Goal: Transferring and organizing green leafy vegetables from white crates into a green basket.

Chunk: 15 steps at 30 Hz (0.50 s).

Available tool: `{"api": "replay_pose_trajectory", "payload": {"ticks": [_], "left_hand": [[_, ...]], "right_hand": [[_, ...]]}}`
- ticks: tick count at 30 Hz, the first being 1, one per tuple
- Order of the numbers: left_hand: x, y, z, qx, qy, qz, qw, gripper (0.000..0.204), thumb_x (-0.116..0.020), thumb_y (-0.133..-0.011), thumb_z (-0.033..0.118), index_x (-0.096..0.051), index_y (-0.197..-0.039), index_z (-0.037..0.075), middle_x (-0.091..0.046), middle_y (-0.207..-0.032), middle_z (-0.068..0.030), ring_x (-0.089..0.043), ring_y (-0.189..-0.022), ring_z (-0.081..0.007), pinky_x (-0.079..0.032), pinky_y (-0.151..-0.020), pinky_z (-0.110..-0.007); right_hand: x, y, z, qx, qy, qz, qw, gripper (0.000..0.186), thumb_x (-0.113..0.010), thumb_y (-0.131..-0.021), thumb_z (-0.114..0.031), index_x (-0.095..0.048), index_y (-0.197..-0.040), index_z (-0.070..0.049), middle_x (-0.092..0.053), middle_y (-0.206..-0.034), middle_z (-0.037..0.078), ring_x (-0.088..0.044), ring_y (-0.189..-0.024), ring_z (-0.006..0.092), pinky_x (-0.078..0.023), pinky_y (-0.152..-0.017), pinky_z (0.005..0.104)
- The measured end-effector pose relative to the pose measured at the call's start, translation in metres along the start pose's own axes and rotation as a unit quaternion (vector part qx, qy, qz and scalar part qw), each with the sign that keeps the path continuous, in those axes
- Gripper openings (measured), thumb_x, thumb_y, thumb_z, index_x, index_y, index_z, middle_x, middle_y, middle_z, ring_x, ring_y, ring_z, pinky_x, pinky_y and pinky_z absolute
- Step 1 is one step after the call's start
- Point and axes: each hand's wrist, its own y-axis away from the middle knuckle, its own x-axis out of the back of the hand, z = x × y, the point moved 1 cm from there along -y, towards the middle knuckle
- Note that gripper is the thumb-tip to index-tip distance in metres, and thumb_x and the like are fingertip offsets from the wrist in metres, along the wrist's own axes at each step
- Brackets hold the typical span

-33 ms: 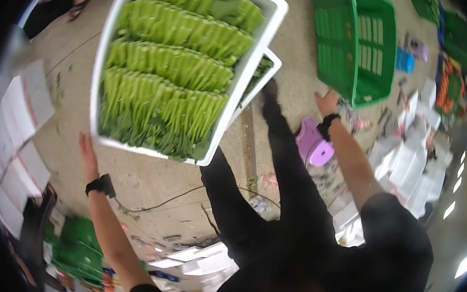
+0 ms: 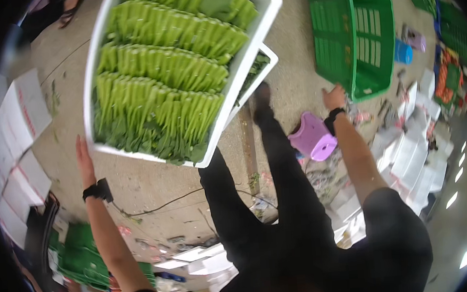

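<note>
While the person stands over the concrete floor (image 2: 154,185), the biggest thing in sight is a white foam box (image 2: 103,63), packed full with rows of leafy green vegetables (image 2: 167,69), stems all lying the same way. It sits tilted, just beyond the person's dark trouser legs (image 2: 279,175), and a second white box (image 2: 268,61) pokes out from under its far corner, with darker leaves showing inside.

Off to the right of the foam box, well apart from it, a green plastic basket (image 2: 353,32) stands with its slotted wall facing us. Flat white cartons (image 2: 17,119) lie stacked to the left of the foam box, and more white boxes (image 2: 410,159) are scattered past the basket on the near side. A small purple stool (image 2: 312,137) sits between the foam box and the basket, nearer the person's legs.

The left hand (image 2: 83,155) is flat and spread, fingers straight, lying along the near left corner of the foam box, right at its rim; whether it truly touches I cannot tell. It grips nothing. The right hand (image 2: 334,97) reaches to the lower edge of the green basket, fingers at its rim; whether they close on it I cannot tell. Both wrists carry black bands.
</note>
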Motion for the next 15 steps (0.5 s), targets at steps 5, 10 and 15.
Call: {"api": "replay_pose_trajectory", "payload": {"ticks": [5, 10, 15], "left_hand": [[0.038, -0.032, -0.037, 0.041, -0.030, -0.072, 0.996, 0.067, -0.037, -0.101, 0.054, -0.030, -0.153, 0.011, -0.032, -0.155, -0.0072, -0.029, -0.143, -0.0226, -0.021, -0.116, -0.039], [-0.038, -0.031, -0.048, 0.099, 0.015, -0.044, 0.994, 0.078, -0.039, -0.099, 0.060, -0.019, -0.155, 0.010, -0.026, -0.158, -0.0077, -0.022, -0.146, -0.0229, -0.015, -0.117, -0.041], [0.018, -0.039, -0.020, 0.141, -0.010, -0.001, 0.990, 0.085, -0.039, -0.095, 0.067, -0.013, -0.156, 0.014, -0.019, -0.161, -0.0061, -0.015, -0.148, -0.0257, -0.011, -0.116, -0.050]], "right_hand": [[-0.080, -0.081, 0.113, -0.101, -0.014, 0.009, 0.995, 0.097, -0.075, -0.073, -0.048, -0.027, -0.147, -0.008, -0.034, -0.150, 0.016, -0.036, -0.136, 0.0369, -0.032, -0.105, 0.0625], [-0.115, -0.198, 0.242, 0.045, -0.120, 0.042, 0.991, 0.108, -0.075, -0.070, -0.054, -0.023, -0.146, 0.002, -0.039, -0.141, 0.030, -0.043, -0.128, 0.0450, -0.037, -0.107, 0.0473], [-0.171, -0.159, 0.180, -0.044, -0.054, 0.100, 0.993, 0.074, -0.065, -0.084, -0.047, -0.035, -0.141, -0.010, -0.050, -0.135, 0.018, -0.049, -0.124, 0.0372, -0.034, -0.100, 0.0593]]}}
